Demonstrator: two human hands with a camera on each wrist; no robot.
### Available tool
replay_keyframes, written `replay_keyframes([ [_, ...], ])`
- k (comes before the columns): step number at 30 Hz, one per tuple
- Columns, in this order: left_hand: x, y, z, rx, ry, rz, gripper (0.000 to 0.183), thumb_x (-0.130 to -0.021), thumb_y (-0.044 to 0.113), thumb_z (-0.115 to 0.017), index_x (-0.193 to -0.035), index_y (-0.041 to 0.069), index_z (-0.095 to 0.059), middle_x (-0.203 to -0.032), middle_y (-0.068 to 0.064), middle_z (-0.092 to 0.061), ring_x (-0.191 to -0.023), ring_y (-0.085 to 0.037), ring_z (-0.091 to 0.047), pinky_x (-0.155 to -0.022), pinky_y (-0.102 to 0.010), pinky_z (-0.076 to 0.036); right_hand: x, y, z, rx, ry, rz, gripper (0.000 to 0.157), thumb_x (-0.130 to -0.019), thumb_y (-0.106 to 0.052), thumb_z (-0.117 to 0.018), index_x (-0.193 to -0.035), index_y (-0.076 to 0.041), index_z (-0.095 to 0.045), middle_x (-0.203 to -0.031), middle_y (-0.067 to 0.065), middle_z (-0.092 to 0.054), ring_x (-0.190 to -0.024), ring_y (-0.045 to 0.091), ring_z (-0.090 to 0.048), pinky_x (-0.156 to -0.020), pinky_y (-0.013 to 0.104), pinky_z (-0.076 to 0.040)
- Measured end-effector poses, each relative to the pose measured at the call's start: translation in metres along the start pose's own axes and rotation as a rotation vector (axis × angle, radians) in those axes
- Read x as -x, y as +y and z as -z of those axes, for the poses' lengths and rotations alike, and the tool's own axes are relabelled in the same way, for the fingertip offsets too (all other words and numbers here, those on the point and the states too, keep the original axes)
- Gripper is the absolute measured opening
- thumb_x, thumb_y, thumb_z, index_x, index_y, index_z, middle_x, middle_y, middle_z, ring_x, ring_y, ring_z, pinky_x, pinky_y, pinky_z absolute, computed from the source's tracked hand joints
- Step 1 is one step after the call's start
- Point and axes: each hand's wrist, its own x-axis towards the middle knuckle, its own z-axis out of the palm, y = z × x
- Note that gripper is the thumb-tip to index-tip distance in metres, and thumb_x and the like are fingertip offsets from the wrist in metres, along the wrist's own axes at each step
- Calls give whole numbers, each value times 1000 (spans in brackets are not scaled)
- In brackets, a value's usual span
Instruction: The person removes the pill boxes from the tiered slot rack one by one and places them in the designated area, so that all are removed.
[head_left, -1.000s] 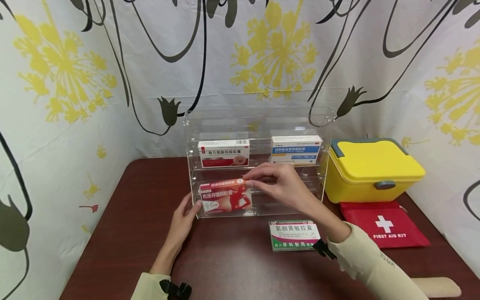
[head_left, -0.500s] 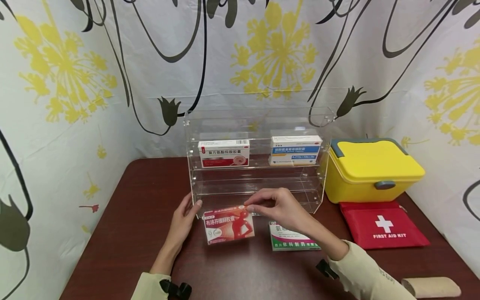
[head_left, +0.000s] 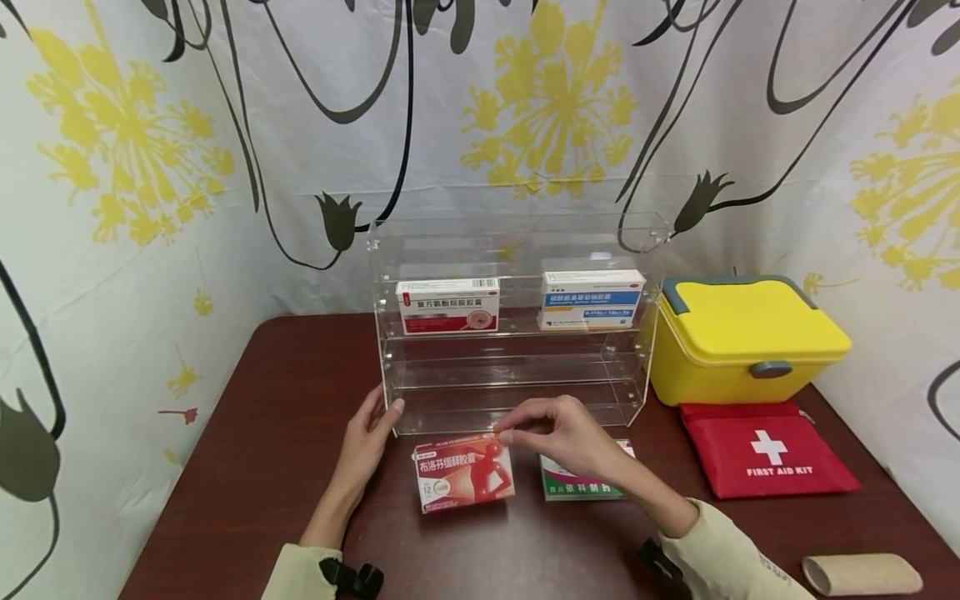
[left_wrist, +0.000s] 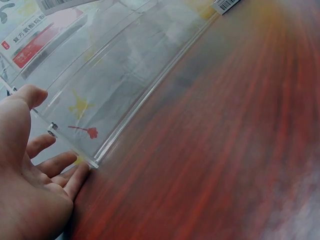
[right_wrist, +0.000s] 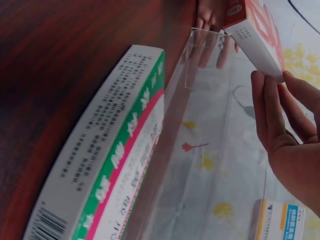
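Note:
My right hand (head_left: 570,437) pinches the upper right corner of a red-orange medicine box (head_left: 461,479) between thumb and fingers. The box is tilted, just in front of a clear acrylic display rack (head_left: 450,419). My left hand (head_left: 363,442) holds the rack's left side panel; its thumb (left_wrist: 32,96) lies over the edge and its fingers stay along the outside. Partly behind my right hand, a green-and-white medicine box (head_left: 573,486) lies on the table. In the right wrist view, that green-and-white box (right_wrist: 115,150) appears close up, while the red-orange box (right_wrist: 257,42) shows its white end.
On the rack's upper tier stand a red-and-white medicine box (head_left: 450,308) and a blue-and-white one (head_left: 592,300). To the right are a yellow lidded case (head_left: 750,333), a red first aid pouch (head_left: 765,450) and a beige cylinder (head_left: 862,575). A patterned curtain hangs behind.
The red-orange medicine box has come off the rack's lower tier, forward and down toward me, in my right hand's pinch. My left hand has stayed at the rack.

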Motion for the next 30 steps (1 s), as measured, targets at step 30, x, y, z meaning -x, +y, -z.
replay_keyframes([
  [30, 0, -2, -1, 18, 16, -28, 57, -95, 40, -64, -146, 21, -46, -141, -2, -51, -127, -17, -49, -105, -34, -39, 8, 35, -12, 147, -13, -88, 10, -91, -24, -73, -97, -19, -78, -88, -14, -71, -72, 8, -61, -63, 25, -52],
])
